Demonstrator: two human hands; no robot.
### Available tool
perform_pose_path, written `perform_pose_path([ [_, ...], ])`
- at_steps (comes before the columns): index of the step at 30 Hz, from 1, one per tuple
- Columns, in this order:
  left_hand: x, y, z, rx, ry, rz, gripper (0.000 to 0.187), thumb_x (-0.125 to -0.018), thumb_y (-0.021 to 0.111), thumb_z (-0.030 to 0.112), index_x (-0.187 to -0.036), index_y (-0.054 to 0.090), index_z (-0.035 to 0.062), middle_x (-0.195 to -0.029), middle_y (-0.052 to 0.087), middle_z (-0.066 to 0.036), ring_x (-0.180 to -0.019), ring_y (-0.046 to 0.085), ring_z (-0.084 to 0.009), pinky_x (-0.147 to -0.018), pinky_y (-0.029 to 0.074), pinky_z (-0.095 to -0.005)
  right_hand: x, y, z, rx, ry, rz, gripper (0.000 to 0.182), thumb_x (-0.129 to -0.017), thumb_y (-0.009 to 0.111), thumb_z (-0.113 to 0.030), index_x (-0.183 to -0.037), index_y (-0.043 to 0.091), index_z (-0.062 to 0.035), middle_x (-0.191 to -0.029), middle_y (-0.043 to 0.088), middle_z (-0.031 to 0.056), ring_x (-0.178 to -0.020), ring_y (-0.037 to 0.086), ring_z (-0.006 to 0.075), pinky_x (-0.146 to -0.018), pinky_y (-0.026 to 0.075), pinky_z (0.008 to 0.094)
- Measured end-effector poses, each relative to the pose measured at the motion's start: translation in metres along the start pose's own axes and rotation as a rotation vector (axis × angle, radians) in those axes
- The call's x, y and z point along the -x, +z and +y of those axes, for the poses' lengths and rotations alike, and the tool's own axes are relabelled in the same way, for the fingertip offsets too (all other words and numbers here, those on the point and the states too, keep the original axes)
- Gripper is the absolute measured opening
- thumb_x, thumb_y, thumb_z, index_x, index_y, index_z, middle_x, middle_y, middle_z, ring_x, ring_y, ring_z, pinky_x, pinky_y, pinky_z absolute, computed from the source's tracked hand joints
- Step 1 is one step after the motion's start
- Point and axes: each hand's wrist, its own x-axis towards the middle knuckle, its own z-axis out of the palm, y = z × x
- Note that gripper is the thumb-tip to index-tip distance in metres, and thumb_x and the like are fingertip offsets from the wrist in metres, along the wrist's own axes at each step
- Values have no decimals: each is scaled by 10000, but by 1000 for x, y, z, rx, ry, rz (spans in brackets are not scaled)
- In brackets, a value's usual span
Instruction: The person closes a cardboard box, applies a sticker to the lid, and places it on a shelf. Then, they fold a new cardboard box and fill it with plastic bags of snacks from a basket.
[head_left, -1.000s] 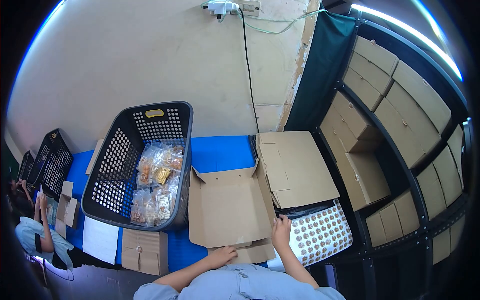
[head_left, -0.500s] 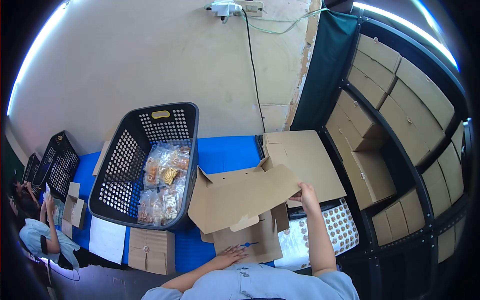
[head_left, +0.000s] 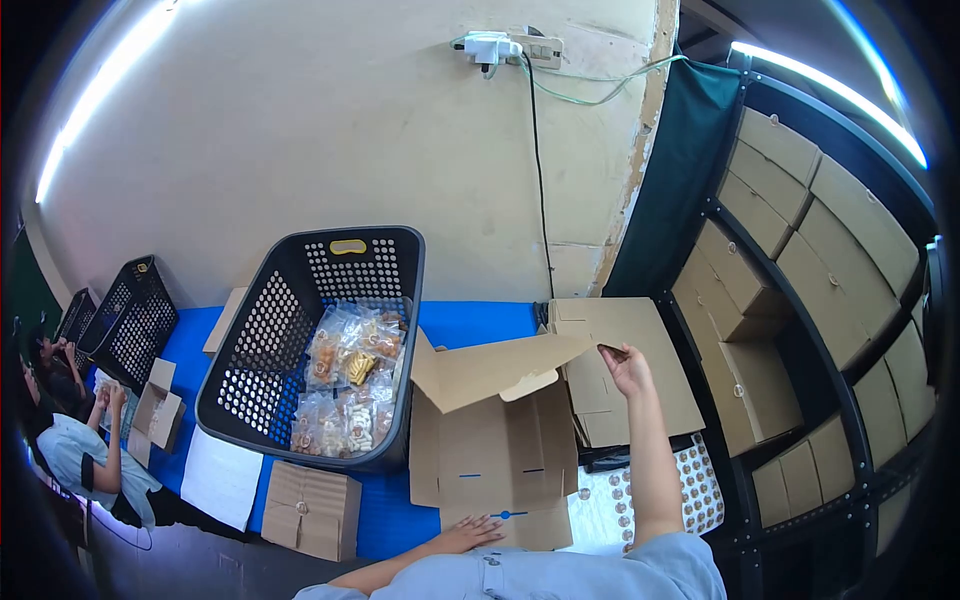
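In front of me lies a partly folded cardboard box (head_left: 490, 440), its inner panel marked with blue lines. My right hand (head_left: 628, 370) grips a corner of its raised lid flap (head_left: 490, 365), which tilts up and away from the base. Flat on the box's near flap rests my left hand (head_left: 468, 535), fingers stretched out and holding nothing. Left of the box stands a black perforated basket (head_left: 285, 345) with several clear bags of small snack-like pieces (head_left: 355, 375) in it.
Flat cardboard sheets (head_left: 650, 400) are stacked to the right, above a sheet of round stickers (head_left: 700, 490). A closed box (head_left: 312, 510) and white paper (head_left: 222, 480) lie left. Shelves of boxes (head_left: 845, 280) stand right. A co-worker (head_left: 85, 450) is at far left.
The lid flap has been lifted and swung back, showing more of the box's inside. My right hand rose with it, while my left hand stays on the near flap. The view has shifted slightly.
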Motion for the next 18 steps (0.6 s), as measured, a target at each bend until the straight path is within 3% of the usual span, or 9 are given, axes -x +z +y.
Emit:
perform_pose_path([
  [6, -1, -3, -1, 33, 5, 4, 549, -984, 340, 330, -1507, 176, 293, -1590, 89, -32, -1460, 86, -303, -1157, 108, -532, -46, -23, 34, -241, -15, 170, 279, -939, 381, -48, -1089, 505, 151, -1115, 566, 257, -1038, 595, 362, -954, 539, 404],
  [8, 1, -6, 1, 54, 1, -1, 548, -983, 341, 330, -1506, 182, 288, -1590, 89, -34, -1460, 84, -305, -1156, 105, -534, -66, -29, 39, -369, -37, 224, 342, -972, 291, -88, -1166, 446, 147, -1164, 534, 270, -1085, 568, 375, -952, 536, 440],
  [11, 2, -9, 1, 59, 3, 1, 543, -983, 347, 331, -1503, 199, 277, -1590, 90, -34, -1460, 78, -306, -1156, 102, -531, -64, 4, 31, -425, -117, 312, 353, -992, 292, -122, -1187, 460, 120, -1202, 532, 249, -1092, 570, 355, -951, 537, 431],
  [14, 1, -6, 0, 73, -1, 42, 536, -984, 348, 327, -1500, 212, 270, -1590, 91, -34, -1461, 76, -306, -1157, 99, -530, -109, 3, 27, -419, -117, 263, 372, -1006, 295, -162, -1218, 477, 82, -1227, 530, 232, -1094, 571, 349, -948, 539, 419],
  [18, -2, -3, -4, 62, -12, 48, 543, -980, 356, 328, -1500, 210, 269, -1591, 86, -25, -1462, 71, -300, -1158, 99, -532, -111, 53, 7, -534, -133, 391, 445, -1021, 294, -249, -1253, 467, 90, -1236, 527, 245, -1074, 575, 388, -878, 578, 424],
])
